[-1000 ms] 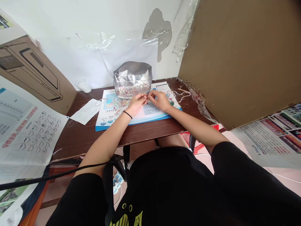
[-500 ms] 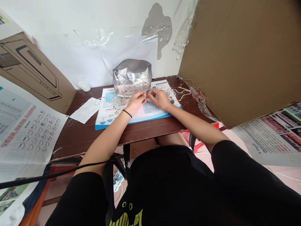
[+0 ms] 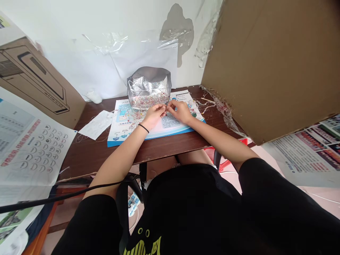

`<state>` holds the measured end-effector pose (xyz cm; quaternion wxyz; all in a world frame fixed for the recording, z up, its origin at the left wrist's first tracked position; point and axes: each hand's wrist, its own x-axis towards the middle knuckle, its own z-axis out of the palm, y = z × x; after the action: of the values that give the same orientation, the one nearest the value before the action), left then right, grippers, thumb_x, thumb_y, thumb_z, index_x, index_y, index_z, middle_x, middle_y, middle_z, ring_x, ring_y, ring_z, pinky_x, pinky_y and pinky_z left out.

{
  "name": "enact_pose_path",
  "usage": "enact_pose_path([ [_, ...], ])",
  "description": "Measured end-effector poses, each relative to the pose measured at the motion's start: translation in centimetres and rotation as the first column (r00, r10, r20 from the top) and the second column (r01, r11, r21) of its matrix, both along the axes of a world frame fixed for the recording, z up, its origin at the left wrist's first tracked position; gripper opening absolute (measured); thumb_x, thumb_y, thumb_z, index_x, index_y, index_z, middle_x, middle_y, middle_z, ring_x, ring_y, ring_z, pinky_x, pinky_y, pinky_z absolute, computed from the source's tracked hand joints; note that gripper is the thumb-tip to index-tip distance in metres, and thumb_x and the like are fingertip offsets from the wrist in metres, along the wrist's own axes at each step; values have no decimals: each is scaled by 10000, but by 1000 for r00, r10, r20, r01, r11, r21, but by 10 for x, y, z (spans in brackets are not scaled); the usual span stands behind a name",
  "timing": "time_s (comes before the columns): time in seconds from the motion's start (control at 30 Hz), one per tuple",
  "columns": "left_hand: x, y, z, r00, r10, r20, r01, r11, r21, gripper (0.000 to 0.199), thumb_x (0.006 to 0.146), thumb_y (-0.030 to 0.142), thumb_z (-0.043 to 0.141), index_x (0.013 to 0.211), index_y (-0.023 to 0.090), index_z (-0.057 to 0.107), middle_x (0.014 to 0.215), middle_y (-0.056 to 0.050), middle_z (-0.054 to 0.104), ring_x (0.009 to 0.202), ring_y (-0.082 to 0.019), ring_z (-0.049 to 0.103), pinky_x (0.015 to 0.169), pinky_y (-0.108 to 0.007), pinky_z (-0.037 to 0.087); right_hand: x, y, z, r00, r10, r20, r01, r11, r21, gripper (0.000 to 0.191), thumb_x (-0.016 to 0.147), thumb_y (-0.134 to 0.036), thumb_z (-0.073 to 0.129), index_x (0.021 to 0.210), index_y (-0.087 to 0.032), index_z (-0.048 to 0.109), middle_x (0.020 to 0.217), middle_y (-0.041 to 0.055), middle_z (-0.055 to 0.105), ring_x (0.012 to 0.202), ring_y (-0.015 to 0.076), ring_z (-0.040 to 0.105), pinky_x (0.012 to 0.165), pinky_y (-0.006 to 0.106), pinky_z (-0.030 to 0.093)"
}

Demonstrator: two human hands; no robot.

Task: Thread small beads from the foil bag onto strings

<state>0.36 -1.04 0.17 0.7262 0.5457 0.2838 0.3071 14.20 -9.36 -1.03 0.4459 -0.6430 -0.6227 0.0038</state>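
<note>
Hands (image 3: 182, 112) over poster (image 3: 175, 124) (table edge (image 3: 170, 148) close)

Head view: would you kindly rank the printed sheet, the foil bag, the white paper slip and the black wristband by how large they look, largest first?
1. Printed sheet
2. Foil bag
3. White paper slip
4. Black wristband

the person wears a black short-sleeved t-shirt (image 3: 191, 209) with yellow-green print (image 3: 142, 246) and a thin black wristband (image 3: 143, 128) on the left wrist (image 3: 140, 131)
</note>
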Motion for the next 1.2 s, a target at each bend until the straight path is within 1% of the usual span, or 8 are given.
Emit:
enact_pose_path([
  [0.17,0,-2,2,1000,-1,-10,1,1000,10,176,925,54,619,772,130,659,701,22,627,617,-39,559,691,-201,443,0,-1,1,1000,18,5,-18,1000,-19,141,937,-249,545,886,-204,668,785,20,709,726,166,620,746,288,454],
  [0.37,1,-6,5,1000,2,-26,-2,1000,6,266,968,76,564,718,117,645,662,15,613,597,-33,553,663,-186,437,1,0,-1,1000,25,-12,-26,998,-52,167,950,-235,555,1045,-207,690,862,27,736,802,183,662,811,308,487],
  [0.5,0,-7,6,997,32,-66,-28,998,61,286,973,141,593,693,114,645,626,5,604,562,-40,527,612,-186,418,2,0,-2,998,63,-20,-64,996,-67,209,939,-212,563,1092,-207,705,883,26,751,823,189,674,822,309,499],
  [0.73,0,-15,8,973,153,-171,-113,968,226,280,978,188,590,707,134,634,613,8,584,530,-57,491,512,-188,385,3,0,-1,997,76,14,-76,997,-12,200,943,-268,560,972,-188,741,915,53,761,823,200,668,817,307,484],
  [0.9,2,-11,8,952,241,-188,-190,949,253,282,985,141,542,706,159,581,629,22,549,533,-63,479,502,-184,396,4,2,-2,998,59,28,-59,998,-17,180,929,-267,566,957,-188,725,859,47,742,782,197,646,795,310,476],
  [1.0,0,-3,11,933,338,-123,-311,929,200,290,995,162,519,706,180,541,656,22,547,556,-69,505,556,-188,454,7,4,-2,998,37,41,-37,999,-10,154,923,-252,566,934,-196,708,843,41,736,784,196,638,804,315,473],
  [1.07,-3,3,15,918,392,-52,-387,918,88,289,1005,180,492,717,193,512,699,10,577,611,-81,561,649,-215,527,12,5,-2,999,4,42,-3,1000,-26,127,905,-223,574,916,-202,699,842,35,735,795,196,641,807,317,470],
  [1.2,-9,13,26,917,394,57,-377,905,-196,261,1011,190,449,752,210,469,746,-23,626,752,-120,658,813,-286,593,22,8,-2,997,-67,46,72,991,-114,119,875,-172,578,897,-200,691,834,32,727,805,204,656,808,326,469],
])
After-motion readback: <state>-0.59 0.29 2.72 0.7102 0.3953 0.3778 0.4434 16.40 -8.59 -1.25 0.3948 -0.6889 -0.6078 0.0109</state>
